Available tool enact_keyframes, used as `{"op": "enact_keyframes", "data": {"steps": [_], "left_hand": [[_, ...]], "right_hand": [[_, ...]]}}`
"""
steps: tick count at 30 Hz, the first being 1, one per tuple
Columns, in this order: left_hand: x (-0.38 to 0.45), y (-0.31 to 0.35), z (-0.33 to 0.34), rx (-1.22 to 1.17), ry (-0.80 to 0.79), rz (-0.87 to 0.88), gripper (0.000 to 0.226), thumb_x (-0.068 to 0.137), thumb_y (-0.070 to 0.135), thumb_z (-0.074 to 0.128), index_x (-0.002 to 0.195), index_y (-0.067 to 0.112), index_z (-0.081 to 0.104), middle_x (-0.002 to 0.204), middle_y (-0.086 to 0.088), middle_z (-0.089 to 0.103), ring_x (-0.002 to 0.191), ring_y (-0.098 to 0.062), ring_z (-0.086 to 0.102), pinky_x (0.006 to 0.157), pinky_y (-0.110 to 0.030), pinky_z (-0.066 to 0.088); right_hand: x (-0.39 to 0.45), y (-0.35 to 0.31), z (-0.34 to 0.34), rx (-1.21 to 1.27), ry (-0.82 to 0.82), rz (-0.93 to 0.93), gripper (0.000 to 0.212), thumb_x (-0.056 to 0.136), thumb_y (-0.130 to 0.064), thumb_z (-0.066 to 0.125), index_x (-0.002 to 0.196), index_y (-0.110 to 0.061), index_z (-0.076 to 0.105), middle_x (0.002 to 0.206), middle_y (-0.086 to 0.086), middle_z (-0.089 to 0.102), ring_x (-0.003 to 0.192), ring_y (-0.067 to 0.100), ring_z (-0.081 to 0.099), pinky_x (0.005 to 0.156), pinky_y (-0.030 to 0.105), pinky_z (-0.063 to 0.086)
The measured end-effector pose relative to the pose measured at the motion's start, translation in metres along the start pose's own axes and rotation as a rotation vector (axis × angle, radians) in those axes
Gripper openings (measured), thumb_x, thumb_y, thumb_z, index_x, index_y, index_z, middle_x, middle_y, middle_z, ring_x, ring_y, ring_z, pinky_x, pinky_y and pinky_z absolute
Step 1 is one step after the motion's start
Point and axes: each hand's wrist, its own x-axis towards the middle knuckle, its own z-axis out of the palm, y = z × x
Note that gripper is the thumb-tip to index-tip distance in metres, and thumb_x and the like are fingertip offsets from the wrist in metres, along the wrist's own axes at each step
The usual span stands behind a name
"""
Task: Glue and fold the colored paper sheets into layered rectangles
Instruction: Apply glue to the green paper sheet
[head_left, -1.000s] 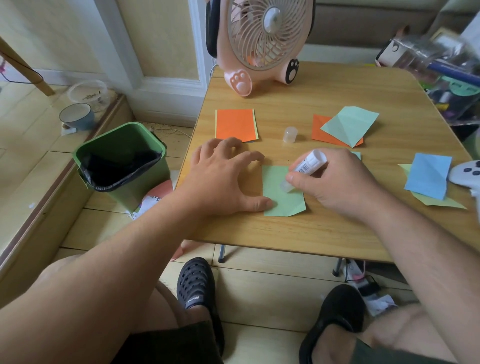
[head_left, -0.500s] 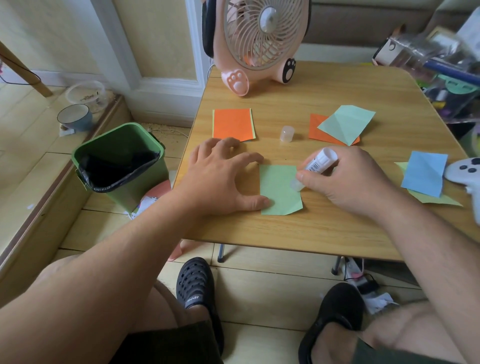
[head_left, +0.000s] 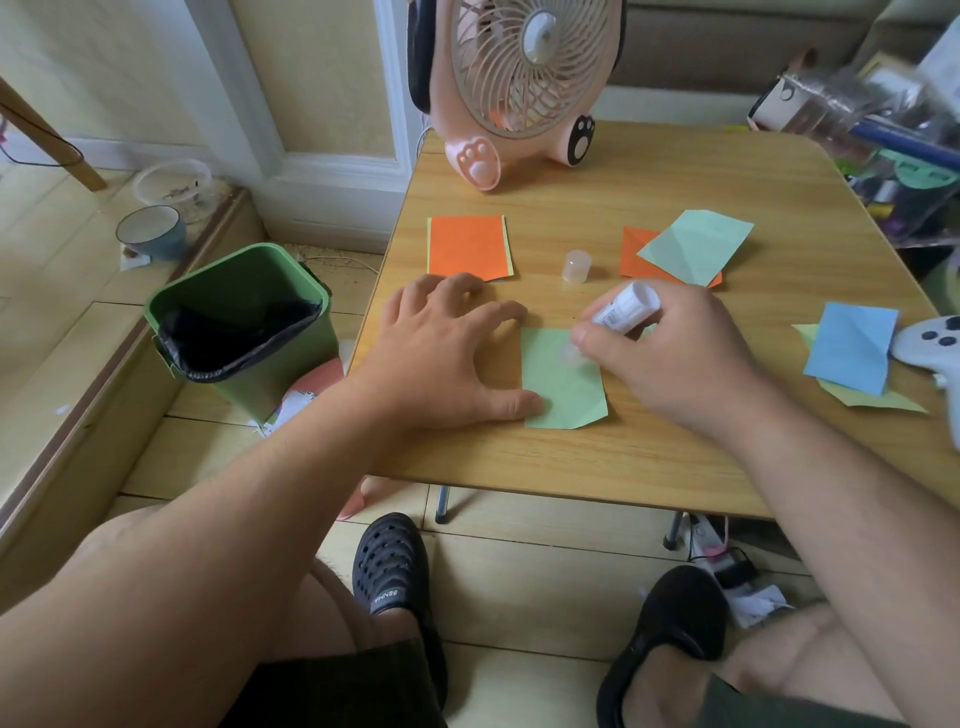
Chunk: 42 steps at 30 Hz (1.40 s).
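A light green folded paper (head_left: 563, 387) lies near the front of the wooden table (head_left: 675, 452). My left hand (head_left: 447, 353) rests spread flat beside it, thumb pressing the paper's left lower edge. My right hand (head_left: 670, 353) grips a white glue stick (head_left: 626, 306), tilted with its tip touching the paper's upper part. The glue cap (head_left: 576, 266) stands behind. An orange rectangle layered on pale green (head_left: 467, 247) lies at the back left. A pale green sheet over an orange one (head_left: 693, 247) lies back right, and a blue sheet on yellow-green (head_left: 852, 345) to the right.
A pink fan (head_left: 519, 83) stands at the table's back edge. A white game controller (head_left: 930, 343) sits at the right edge, with clutter (head_left: 893, 130) beyond. A green bin (head_left: 244, 322) stands on the floor to the left, bowls (head_left: 150, 231) further left.
My right hand has moved the glue stick's tip a little up the green paper. My left hand has stayed in place holding the paper down.
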Motion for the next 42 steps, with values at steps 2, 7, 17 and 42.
{"op": "enact_keyframes", "data": {"steps": [2,7,17,42], "left_hand": [[-0.001,0.000,0.001,0.012,0.005,0.002,0.101,0.054,0.103,0.040,0.146,0.060,0.032,0.158,0.008,0.028,0.149,-0.030,0.015,0.121,-0.053,0.013],[0.000,-0.001,0.000,0.024,-0.010,0.005,0.104,0.053,0.106,0.037,0.147,0.060,0.030,0.159,0.007,0.027,0.149,-0.031,0.014,0.121,-0.053,0.013],[0.001,-0.002,0.001,0.030,-0.020,0.009,0.106,0.053,0.106,0.035,0.148,0.059,0.031,0.160,0.006,0.026,0.150,-0.032,0.014,0.121,-0.053,0.013],[0.000,-0.002,-0.002,0.000,-0.043,0.012,0.101,0.054,0.105,0.040,0.144,0.061,0.031,0.160,0.008,0.024,0.150,-0.031,0.011,0.122,-0.055,0.012]], "right_hand": [[-0.001,-0.003,0.007,-0.003,-0.036,0.002,0.010,0.087,-0.038,0.078,0.081,-0.031,0.073,0.082,-0.020,0.072,0.075,-0.002,0.064,0.066,0.019,0.049],[-0.001,-0.006,0.019,-0.012,-0.103,-0.005,0.014,0.086,-0.043,0.077,0.083,-0.030,0.073,0.078,-0.017,0.073,0.072,0.006,0.065,0.064,0.032,0.053],[0.000,-0.008,0.020,-0.098,-0.156,0.007,0.019,0.085,-0.049,0.076,0.086,-0.030,0.071,0.077,-0.007,0.070,0.065,0.013,0.060,0.062,0.036,0.052],[0.001,0.018,-0.016,-0.112,-0.129,0.042,0.010,0.081,-0.040,0.081,0.084,-0.033,0.074,0.083,-0.020,0.072,0.080,0.009,0.065,0.080,0.037,0.055]]}}
